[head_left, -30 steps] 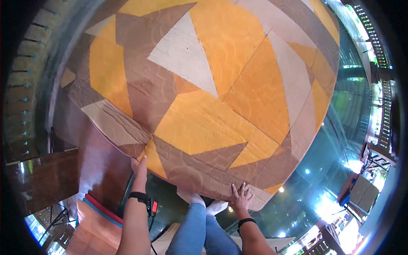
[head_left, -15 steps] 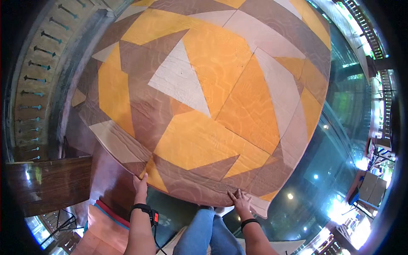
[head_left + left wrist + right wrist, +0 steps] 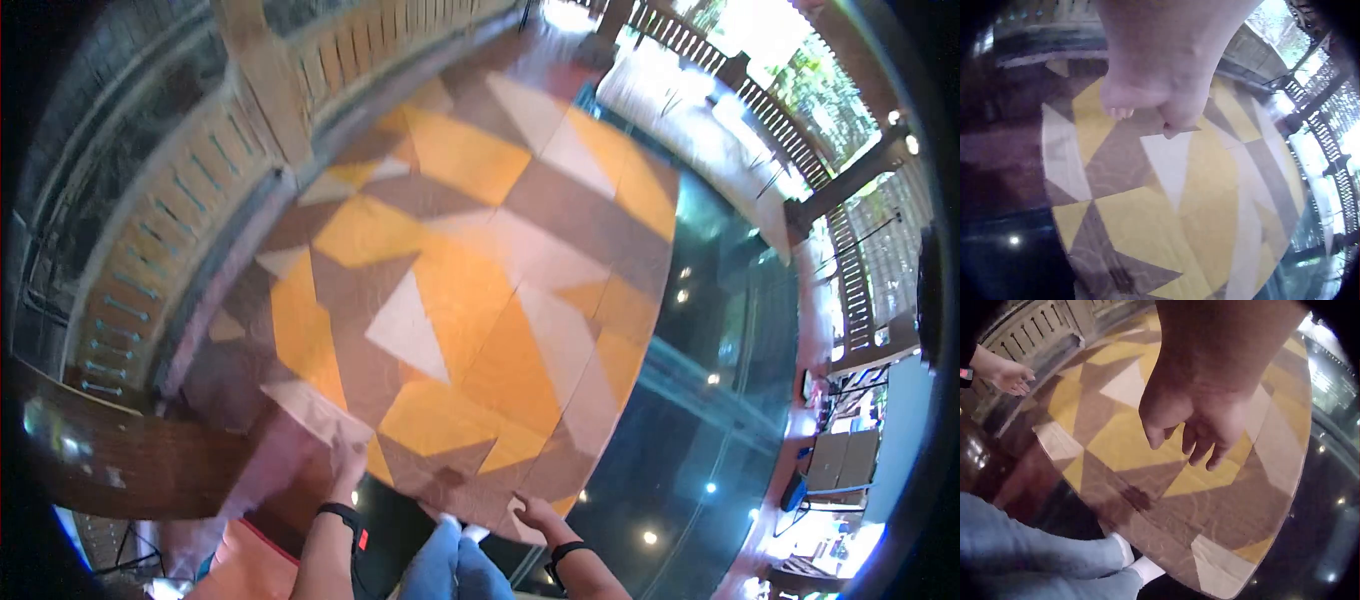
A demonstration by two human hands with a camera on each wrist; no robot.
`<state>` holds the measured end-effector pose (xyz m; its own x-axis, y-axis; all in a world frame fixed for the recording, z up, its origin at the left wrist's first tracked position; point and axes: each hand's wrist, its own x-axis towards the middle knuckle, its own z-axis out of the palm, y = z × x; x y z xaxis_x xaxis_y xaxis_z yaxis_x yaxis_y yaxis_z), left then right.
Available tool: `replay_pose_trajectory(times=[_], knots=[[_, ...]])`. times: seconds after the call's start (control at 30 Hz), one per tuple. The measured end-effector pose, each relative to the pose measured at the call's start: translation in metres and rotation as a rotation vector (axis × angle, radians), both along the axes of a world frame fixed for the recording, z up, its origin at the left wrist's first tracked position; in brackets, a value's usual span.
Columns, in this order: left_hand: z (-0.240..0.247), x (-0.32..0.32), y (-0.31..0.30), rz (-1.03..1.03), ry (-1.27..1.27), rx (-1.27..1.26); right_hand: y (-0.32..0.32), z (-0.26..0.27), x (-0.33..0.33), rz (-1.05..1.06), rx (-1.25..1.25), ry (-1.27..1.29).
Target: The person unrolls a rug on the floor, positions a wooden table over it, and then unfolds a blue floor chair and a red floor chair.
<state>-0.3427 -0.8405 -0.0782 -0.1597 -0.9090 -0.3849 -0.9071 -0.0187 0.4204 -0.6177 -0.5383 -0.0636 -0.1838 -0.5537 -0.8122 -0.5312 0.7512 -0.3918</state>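
Observation:
A large rug (image 3: 470, 330) patterned in orange, brown and off-white lies spread over the dark glossy floor, its near edge close to the person's feet. The left hand (image 3: 348, 462) is over the near left edge in the head view; the right wrist view shows that hand (image 3: 1011, 376) with fingers extended and nothing in it. Near the rug's front right corner is the right hand (image 3: 537, 514), and the right wrist view shows this hand (image 3: 1200, 419) above the rug (image 3: 1147, 447), fingers loosely bent and holding nothing. In the left wrist view the left hand (image 3: 1154, 81) also appears empty.
A wooden railing (image 3: 170, 270) curves along the left. Brown polished wood furniture (image 3: 130, 470) stands at the lower left beside a pink cushion (image 3: 250, 565). Dark reflective floor (image 3: 690, 420) borders the rug's right side, with boxes (image 3: 842, 462) farther right.
Both hands have let go of the rug's near edge, which they gripped before. The rug appears lower and farther away, and the head view has tilted up to show more railing.

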Motion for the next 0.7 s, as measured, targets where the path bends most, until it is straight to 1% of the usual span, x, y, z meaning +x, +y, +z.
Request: replay_pose_trajectory(times=[0.03,0.07,0.1,0.13,0.2,0.3,0.33,0.37,0.4,0.47,0.5,0.6,0.7], knots=[[0.062,-0.030,-0.004,-0.007,-0.045,0.085,-0.011,0.030,-0.009,0.012,-0.050,0.029],[0.071,-0.036,-0.010,-0.122,0.008,0.097,-0.015,0.058,-0.014,0.021,-0.094,0.053],[0.104,-0.053,-0.020,-0.211,0.008,0.217,-0.024,0.088,-0.022,0.024,-0.139,0.083],[0.145,-0.065,-0.017,-0.265,0.141,0.143,-0.038,0.121,-0.033,0.023,-0.154,0.106],[0.195,-0.083,-0.014,-0.322,0.276,0.204,-0.049,0.184,-0.040,0.019,-0.151,0.130],[0.204,-0.098,-0.009,-0.387,0.394,0.301,-0.054,0.252,-0.047,-0.003,-0.279,0.187],[0.227,-0.107,-0.006,-0.431,0.354,0.311,-0.052,0.270,-0.051,-0.020,-0.313,0.208],[0.250,-0.117,-0.005,-0.477,0.309,0.326,-0.049,0.288,-0.054,-0.019,-0.265,0.209],[0.269,-0.127,0.001,-0.527,0.262,0.343,-0.038,0.301,-0.058,-0.021,-0.253,0.224],[0.259,-0.140,0.007,-0.653,0.266,0.334,-0.016,0.318,-0.068,-0.031,-0.236,0.258],[0.257,-0.151,0.008,-0.717,0.270,0.325,-0.001,0.316,-0.075,-0.024,-0.213,0.249],[0.302,-0.187,0.026,-0.798,0.206,0.400,0.056,0.276,-0.100,-0.055,-0.391,0.340],[0.285,-0.200,0.041,-0.821,0.230,0.345,0.108,0.282,-0.123,-0.140,-0.262,0.217]])
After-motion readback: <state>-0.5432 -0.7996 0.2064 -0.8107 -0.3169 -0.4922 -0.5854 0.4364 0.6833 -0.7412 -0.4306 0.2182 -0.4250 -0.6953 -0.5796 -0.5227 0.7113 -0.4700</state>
